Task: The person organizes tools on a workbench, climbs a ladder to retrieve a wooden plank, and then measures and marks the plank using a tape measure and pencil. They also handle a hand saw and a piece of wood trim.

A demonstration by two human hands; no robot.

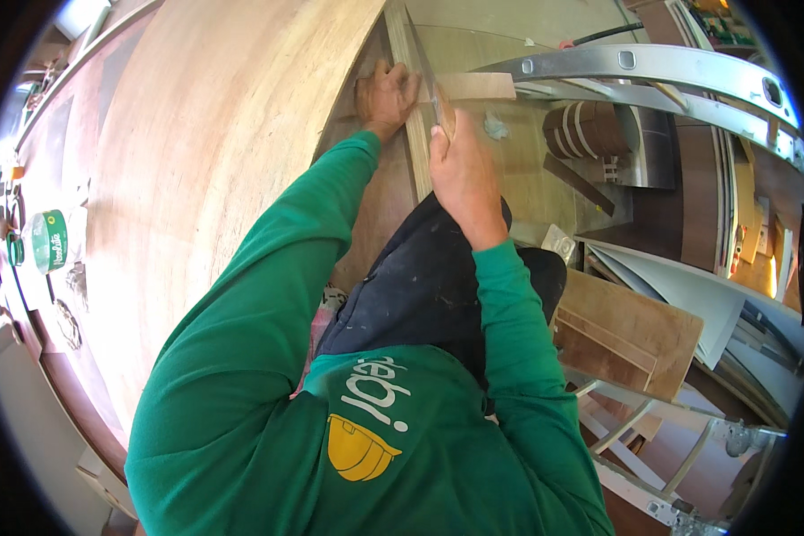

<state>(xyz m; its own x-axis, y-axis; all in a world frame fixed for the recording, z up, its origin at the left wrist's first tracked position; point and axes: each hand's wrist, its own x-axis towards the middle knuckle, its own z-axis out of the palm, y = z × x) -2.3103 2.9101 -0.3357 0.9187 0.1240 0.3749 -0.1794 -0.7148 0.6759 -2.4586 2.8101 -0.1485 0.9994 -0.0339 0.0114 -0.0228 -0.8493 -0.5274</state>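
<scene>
My right hand [467, 183] is closed around the wooden handle of a handsaw [446, 118]. Its thin blade points away from me and lies across a short pale wood strip [478, 87]. On the left side of the blade, my left hand [387, 96] has its fingers curled down at the strip's near-left end, apparently gripping it. Under the strip runs a long narrow wooden batten [417, 147], set on edge beside a brownish board surface. The saw's teeth and the contact with the strip are too small to make out.
A large plywood sheet [196, 116] stretches along my left. To the right are an aluminium ladder [652, 61], a brown strapped roll [585, 130] and a small plywood piece [639, 322]. Another ladder [661, 447] lies at lower right. A green-labelled bottle [48, 241] stands far left.
</scene>
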